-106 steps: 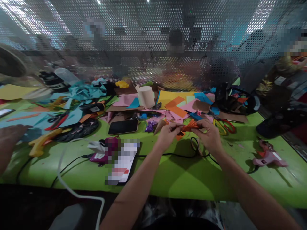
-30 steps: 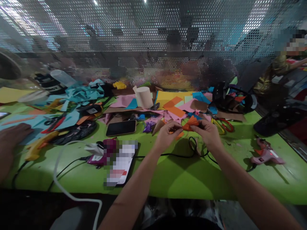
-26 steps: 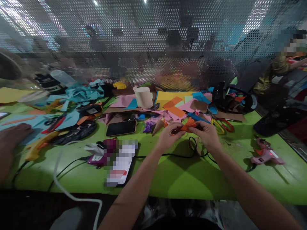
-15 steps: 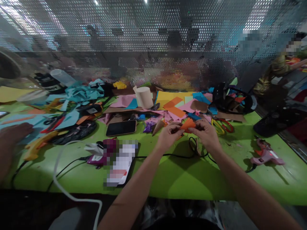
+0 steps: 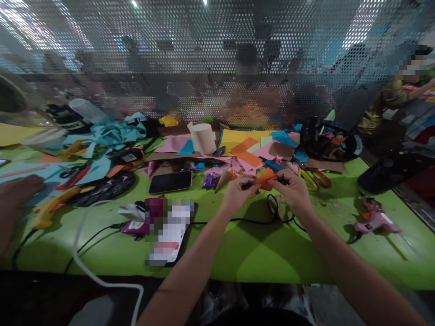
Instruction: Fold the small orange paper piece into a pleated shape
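Both my hands hold a small piece of folded orange paper (image 5: 265, 175) above the green table (image 5: 248, 258). The fingers of my left hand (image 5: 239, 192) pinch its left side. At its right side, my right hand (image 5: 292, 188) grips it between thumb and fingers. Part of the paper is hidden by my fingertips. A black cable (image 5: 251, 220) lies on the table below my hands. Beyond them are pink paper scraps (image 5: 239, 165) and an orange paper strip (image 5: 251, 156). Scissors with yellow and red handles (image 5: 314, 179) lie just right of my right hand.
To the left lie a dark phone (image 5: 170, 182), a lit phone (image 5: 173, 233), a purple glue gun (image 5: 142, 219) and a yellow one (image 5: 50, 208). A pink glue gun (image 5: 377, 222) is at right. Another person's hand (image 5: 23, 190) rests at far left. A paper roll (image 5: 203, 138) stands behind.
My fingers have shifted slightly on the orange paper, and its pleated face has turned so it looks narrower and more folded. Both hands stay in nearly the same place.
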`<state>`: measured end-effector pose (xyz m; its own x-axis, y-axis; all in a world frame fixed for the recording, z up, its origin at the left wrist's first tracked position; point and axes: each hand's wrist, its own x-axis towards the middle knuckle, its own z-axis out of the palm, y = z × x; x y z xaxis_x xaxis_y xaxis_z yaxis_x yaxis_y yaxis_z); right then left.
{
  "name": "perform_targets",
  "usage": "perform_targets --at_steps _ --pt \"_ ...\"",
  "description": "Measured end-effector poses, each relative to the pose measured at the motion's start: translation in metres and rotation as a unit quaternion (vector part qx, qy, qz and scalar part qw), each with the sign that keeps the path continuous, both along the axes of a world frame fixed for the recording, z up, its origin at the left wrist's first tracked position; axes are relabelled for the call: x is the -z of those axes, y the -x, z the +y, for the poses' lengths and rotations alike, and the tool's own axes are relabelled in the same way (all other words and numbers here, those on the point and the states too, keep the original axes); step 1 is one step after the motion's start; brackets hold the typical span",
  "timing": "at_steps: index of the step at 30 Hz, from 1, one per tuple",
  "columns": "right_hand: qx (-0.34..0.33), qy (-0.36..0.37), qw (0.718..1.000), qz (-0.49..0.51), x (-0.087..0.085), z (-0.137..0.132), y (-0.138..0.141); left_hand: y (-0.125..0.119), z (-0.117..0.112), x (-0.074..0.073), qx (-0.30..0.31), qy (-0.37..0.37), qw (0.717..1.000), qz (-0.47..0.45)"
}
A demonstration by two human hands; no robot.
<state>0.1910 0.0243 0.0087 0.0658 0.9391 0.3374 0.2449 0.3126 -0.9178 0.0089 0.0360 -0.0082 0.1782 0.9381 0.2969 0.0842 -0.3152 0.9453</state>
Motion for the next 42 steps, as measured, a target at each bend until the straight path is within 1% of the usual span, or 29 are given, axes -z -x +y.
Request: perform_targets --at_steps 3,6,12,18,25,31,33,36,42 --pt "0.000 -0.005 1.000 0.002 0.0017 0.0008 -0.0002 0.0003 0.0002 0.0004 -0.001 0.002 1.000 -0.002" --pt "-0.008 0.013 1.000 0.005 0.0028 0.0013 -0.0006 0.0004 0.0000 0.0018 -0.006 0.008 1.000 -0.006" --pt "-0.016 0.008 1.000 0.018 0.0022 0.0013 -0.0022 -0.0007 -0.0007 0.0030 -0.008 -0.004 1.000 0.020" --pt "-0.029 0.027 0.999 0.038 0.0059 0.0021 -0.0025 0.0000 -0.0016 0.0023 -0.002 -0.017 1.000 0.019" --pt "-0.022 0.014 0.999 0.023 0.0044 0.0018 -0.0027 -0.0001 -0.0017 0.0027 -0.002 -0.023 0.999 0.028" --pt "-0.035 0.043 0.998 0.036 0.0055 0.0020 -0.0019 -0.0013 -0.0011 0.0052 0.004 -0.027 0.999 0.026" --pt "-0.025 0.035 0.999 0.027 0.0052 0.0021 -0.0020 -0.0018 -0.0018 0.0056 0.011 -0.033 0.999 0.030" --pt "-0.019 0.020 0.999 0.017 0.0047 0.0022 -0.0024 -0.0021 -0.0029 0.0043 0.014 -0.044 0.998 0.043" --pt "-0.030 0.034 0.999 0.029 0.0045 0.0016 -0.0018 -0.0022 -0.0031 0.0019 0.018 -0.036 0.999 0.035"
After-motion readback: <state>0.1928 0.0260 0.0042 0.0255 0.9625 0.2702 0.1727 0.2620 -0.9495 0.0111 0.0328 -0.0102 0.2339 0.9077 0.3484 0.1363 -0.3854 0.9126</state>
